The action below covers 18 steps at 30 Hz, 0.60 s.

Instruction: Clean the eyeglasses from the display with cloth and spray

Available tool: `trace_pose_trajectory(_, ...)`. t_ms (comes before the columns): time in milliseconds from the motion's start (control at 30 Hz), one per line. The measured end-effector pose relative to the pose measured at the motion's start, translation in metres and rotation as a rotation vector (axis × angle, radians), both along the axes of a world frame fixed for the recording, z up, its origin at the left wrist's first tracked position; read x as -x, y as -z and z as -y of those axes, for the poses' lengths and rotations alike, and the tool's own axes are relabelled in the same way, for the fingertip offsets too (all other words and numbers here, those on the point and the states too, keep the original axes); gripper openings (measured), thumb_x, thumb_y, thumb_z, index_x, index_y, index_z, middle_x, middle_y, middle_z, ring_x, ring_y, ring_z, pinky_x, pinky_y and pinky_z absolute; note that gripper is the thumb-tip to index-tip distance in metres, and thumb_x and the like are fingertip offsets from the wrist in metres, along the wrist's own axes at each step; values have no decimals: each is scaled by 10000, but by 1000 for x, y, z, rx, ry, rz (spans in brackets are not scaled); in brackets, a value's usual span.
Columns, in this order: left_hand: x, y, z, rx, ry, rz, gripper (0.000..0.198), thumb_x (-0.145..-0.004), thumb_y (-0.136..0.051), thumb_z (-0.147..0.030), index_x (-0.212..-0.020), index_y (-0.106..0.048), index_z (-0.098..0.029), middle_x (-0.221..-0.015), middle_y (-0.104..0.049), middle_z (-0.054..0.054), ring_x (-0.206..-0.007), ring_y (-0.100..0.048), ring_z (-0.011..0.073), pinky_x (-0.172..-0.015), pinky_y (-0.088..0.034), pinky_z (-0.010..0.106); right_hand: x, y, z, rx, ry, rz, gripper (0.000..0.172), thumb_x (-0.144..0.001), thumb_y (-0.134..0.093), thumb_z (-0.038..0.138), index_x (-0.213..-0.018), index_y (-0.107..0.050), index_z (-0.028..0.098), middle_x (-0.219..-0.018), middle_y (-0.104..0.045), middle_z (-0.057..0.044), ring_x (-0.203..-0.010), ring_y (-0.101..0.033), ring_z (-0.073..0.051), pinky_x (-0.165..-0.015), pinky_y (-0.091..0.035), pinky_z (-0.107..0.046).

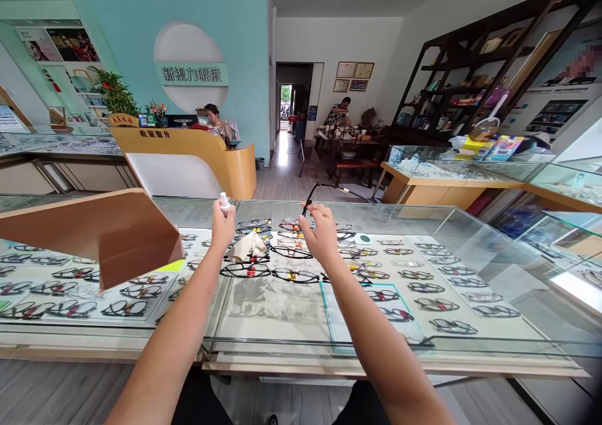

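Note:
My left hand (222, 224) is closed round a small white bottle (224, 202), held upright over the glass counter (282, 312). My right hand (322, 230) pinches a pair of black-framed glasses (324, 188) by one arm, lifted above the counter. A crumpled beige cloth (248, 246) lies on the glass between my two hands, closer to the left one. Under the glass lie several rows of spectacle frames (291, 274).
A wooden stand (103, 230) sits on the counter at left. Beyond are a yellow reception desk (188, 155) with a seated person (217, 124), another person (339, 113) at a table in the back, glass cases (470, 168) and dark shelving (470, 74) at right.

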State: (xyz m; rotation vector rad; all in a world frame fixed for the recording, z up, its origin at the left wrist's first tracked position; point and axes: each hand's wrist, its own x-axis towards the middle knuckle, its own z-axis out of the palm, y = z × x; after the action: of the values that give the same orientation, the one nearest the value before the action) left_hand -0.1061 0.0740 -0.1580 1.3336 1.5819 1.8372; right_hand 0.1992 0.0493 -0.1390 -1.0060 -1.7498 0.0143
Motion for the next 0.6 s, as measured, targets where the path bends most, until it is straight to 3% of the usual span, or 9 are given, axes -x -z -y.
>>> trace_pose_trajectory(200,-22,-11,13,-6,231,111,461,-943,-719,-477,-1340,-612,-270,-1005,-628,32,-926,-622,203,-769,-573,304,1,-2,3,-4,-14,1,364,-1098,-584,407,-1326,-767,190,-1351,-788,-181,-1230,-668,-365,-1095,-548,-548)
trace_pose_trajectory(367,-33,-19,24,51,373,225,488,-847,-785,-657,-1054,-679,-228,-843,-610,14,-754,-574,165,-618,-504,255,2,-3,5,8,-17,2,367,-1093,-591,412,-1326,-772,193,-1322,-788,-187,-1218,-671,-372,-1083,-555,-561)
trace_pose_trajectory(500,-41,-27,33,79,473,319,698,-807,-692,-906,-801,-621,-212,-718,-559,14,-638,-532,147,-554,-469,266,4,-4,8,27,-29,11,371,-1100,-576,415,-1324,-773,194,-1336,-785,-186,-1233,-671,-373,-1091,-559,-563)
trace_pose_trajectory(600,-46,-36,39,106,614,405,793,-751,-665,-999,-675,-567,-216,-631,-485,-2,-571,-475,133,-510,-436,267,5,-6,12,39,-36,19,384,-1102,-574,416,-1345,-770,192,-1319,-785,-187,-1245,-672,-376,-1095,-559,-567)
